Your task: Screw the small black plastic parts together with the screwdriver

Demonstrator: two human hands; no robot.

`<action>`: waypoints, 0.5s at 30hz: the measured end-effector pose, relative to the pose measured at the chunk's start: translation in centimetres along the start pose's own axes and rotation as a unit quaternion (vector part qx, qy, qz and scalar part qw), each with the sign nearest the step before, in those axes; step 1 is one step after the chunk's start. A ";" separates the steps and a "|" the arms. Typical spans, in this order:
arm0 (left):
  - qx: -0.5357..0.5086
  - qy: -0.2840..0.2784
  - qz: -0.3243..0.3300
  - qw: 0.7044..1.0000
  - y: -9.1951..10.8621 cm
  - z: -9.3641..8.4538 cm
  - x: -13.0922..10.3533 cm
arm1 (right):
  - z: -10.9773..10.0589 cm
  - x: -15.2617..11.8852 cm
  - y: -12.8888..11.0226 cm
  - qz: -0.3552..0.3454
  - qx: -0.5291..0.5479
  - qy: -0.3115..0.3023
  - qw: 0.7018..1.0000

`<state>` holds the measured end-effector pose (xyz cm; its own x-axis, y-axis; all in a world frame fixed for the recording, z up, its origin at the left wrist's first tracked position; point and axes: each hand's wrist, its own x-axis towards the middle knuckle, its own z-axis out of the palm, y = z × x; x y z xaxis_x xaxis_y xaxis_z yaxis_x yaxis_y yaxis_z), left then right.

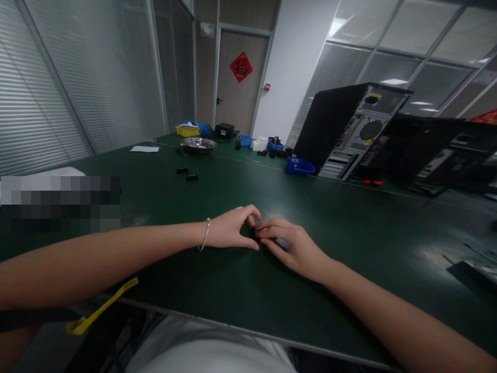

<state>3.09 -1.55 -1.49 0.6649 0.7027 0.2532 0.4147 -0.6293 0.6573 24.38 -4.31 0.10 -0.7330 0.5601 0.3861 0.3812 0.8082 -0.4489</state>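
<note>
Over the green tabletop [217, 290], my two hands meet in the middle of the view. My left hand [234, 228], a silver bracelet at its wrist, curves in a C-shape with the thumb apart from the bent fingers. Just to its right, my right hand [293, 241] has its thumb and fingers drawn together in a pinch. Something small and dark seems to sit between the fingertips, but its shape is lost against the dark table. Farther off lie two small black parts [191, 177].
A metal bowl [199, 145] stands toward the back, near a yellow bin [187, 131]. A blue bin [300, 166] sits beside a black computer tower [334, 122]. Near the left stands white paper [145, 149]. A yellow strip [112, 300] hangs by the front edge.
</note>
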 end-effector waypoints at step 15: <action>0.005 -0.028 0.040 0.999 -0.2 -2.1 0.2 | -1.4 -0.4 0.5 0.007 -0.022 0.039 0.999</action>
<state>1.84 -0.64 -0.09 0.7300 0.6305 0.2639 0.3648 -0.6859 0.6297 25.65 -3.88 0.83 -0.6828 0.5817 0.4420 0.4165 0.8070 -0.4187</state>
